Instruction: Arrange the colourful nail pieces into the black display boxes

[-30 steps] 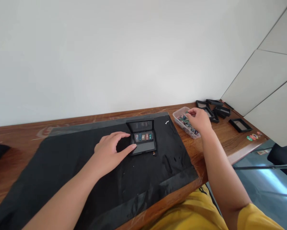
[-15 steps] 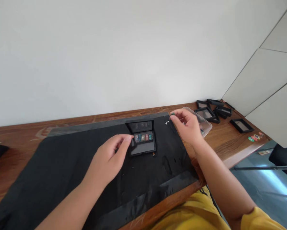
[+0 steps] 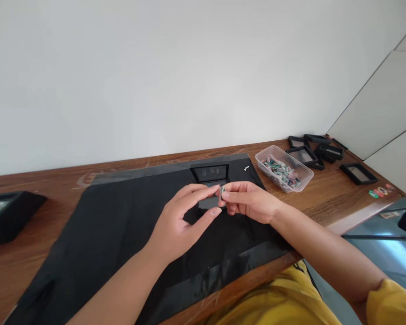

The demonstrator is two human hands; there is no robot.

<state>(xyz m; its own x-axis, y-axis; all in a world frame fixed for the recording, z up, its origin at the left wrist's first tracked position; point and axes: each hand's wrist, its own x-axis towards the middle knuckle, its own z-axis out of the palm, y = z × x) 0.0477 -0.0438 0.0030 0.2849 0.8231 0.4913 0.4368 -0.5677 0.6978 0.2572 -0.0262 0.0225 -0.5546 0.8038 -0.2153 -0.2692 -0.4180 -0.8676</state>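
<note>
Both hands meet over the black mat (image 3: 114, 225), just above an open black case (image 3: 210, 178) with an upright lid. My right hand (image 3: 248, 201) pinches a small green piece (image 3: 222, 190) between thumb and fingertips. My left hand (image 3: 182, 216) reaches in from the left, its fingertips touching the same piece from the other side. The hands hide most of the case's tray. A clear plastic tub (image 3: 284, 168) of several small coloured pieces stands to the right on the wooden desk (image 3: 324, 198).
Several empty black frames (image 3: 316, 151) lie at the far right of the desk, one more black frame (image 3: 358, 173) nearer the edge beside small coloured pieces (image 3: 379, 192). A black box (image 3: 6, 214) sits at the left. The white wall rises behind.
My right hand left the tub with a small green piece and came left over the case. My left hand lifted off the case's side to meet it. The view shifted to the left.
</note>
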